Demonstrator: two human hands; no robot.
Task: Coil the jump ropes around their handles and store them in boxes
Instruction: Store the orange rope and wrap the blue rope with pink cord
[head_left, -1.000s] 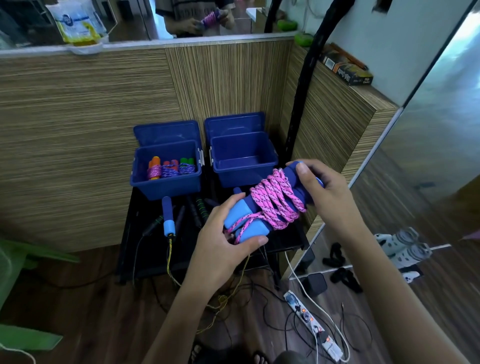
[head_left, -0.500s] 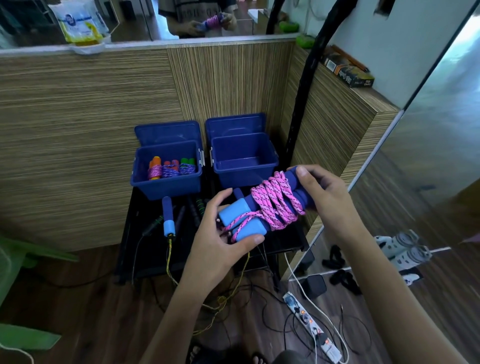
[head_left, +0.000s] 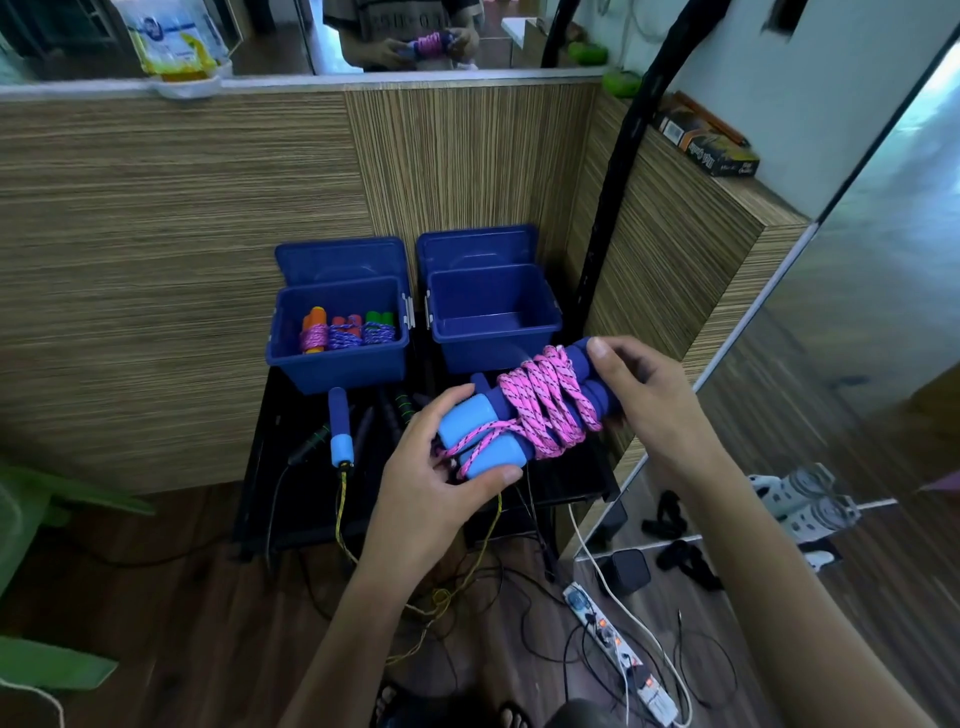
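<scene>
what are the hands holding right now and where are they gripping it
Both hold the pink jump rope bundle: left hand at the light-blue handle ends, right hand at the dark-blue ends.

Dim, soft indoor light — brightest from the upper right; wide-angle bending at the edges, slight blur throughout, faint shadows only.

You see print in three places, none clear enough to read: pale lettering on the dark box (head_left: 719, 153) on the ledge, a blue logo on the yellow-and-white packet (head_left: 174, 39), and blurred letters on the mirrored shirt (head_left: 387, 23).
</scene>
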